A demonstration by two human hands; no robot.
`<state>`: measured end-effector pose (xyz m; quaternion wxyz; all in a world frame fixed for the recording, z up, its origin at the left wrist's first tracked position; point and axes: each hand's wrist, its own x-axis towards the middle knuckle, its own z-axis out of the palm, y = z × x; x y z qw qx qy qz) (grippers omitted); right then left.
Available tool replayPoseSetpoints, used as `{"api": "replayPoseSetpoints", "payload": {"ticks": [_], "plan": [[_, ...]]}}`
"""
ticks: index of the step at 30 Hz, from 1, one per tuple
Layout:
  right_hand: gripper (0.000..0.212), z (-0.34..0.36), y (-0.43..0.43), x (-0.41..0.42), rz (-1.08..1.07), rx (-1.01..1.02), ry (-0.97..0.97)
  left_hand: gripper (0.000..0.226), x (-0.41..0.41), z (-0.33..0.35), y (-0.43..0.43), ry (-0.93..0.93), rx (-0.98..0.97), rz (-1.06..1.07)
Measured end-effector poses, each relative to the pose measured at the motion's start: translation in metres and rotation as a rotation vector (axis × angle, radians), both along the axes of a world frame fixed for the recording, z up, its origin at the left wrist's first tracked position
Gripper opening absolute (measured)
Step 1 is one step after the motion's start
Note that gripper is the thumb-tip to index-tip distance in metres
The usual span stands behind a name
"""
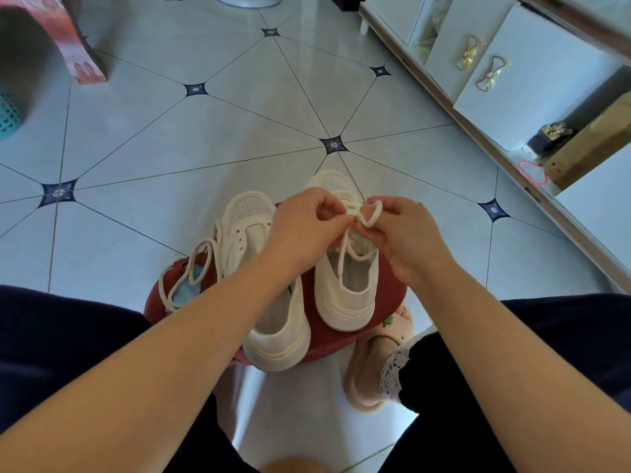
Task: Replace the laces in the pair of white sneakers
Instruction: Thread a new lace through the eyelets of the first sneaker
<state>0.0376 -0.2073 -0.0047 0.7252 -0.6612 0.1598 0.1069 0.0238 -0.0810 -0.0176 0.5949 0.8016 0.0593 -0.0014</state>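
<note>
On a round red plastic stool, the left hand pinches one strand of a soft cream cord lace over a white mesh-toed sneaker, and the right hand pinches its loop. Limp and light, the lace wants holding close to where it crosses. Fingers hide the eyelets.

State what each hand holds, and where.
Left hand pinches a strand of the cream shoelace above the white mesh-toed sneaker; right hand pinches its loop's base.
</note>
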Motion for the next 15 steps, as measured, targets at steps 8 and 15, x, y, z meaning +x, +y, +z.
{"api": "replayPoseSetpoints", "payload": {"ticks": [8,15], "plan": [[0.016,-0.023,-0.009,-0.021,0.19,-0.946,-0.481,0.002,-0.013,-0.013,-0.008,-0.207,0.476,-0.06],[0.01,-0.025,-0.015,-0.03,0.366,-1.204,-0.608,0.02,-0.008,0.002,0.01,-0.136,0.642,-0.338]]}}
